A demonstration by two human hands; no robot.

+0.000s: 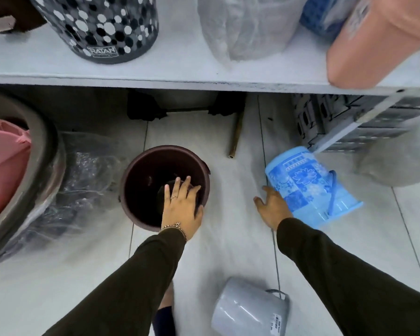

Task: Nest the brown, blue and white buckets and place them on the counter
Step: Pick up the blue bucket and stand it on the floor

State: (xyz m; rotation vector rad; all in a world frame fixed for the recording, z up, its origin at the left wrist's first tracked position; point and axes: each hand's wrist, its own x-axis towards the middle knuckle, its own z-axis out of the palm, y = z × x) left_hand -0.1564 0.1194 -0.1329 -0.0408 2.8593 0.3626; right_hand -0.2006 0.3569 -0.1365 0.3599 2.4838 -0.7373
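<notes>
A brown bucket (146, 180) stands upright on the tiled floor, mouth up. My left hand (181, 204) grips its near rim, fingers inside and thumb outside. To the right a blue patterned bucket (306, 185) is tilted on its side, base toward the left, mouth toward the lower right. My right hand (273, 207) is under its base end, fingers spread against it. A white bucket (250, 311) lies on its side near my feet, untouched. The white counter (180, 69) runs across the top of the view.
On the counter stand a dotted grey bin (102, 27), a plastic-wrapped item (245, 25) and a pink bin (374, 44). A large grey tub (41, 166) with pink items and plastic wrap is at left. A grey crate (364, 122) and a wooden stick (237, 134) lie under the counter.
</notes>
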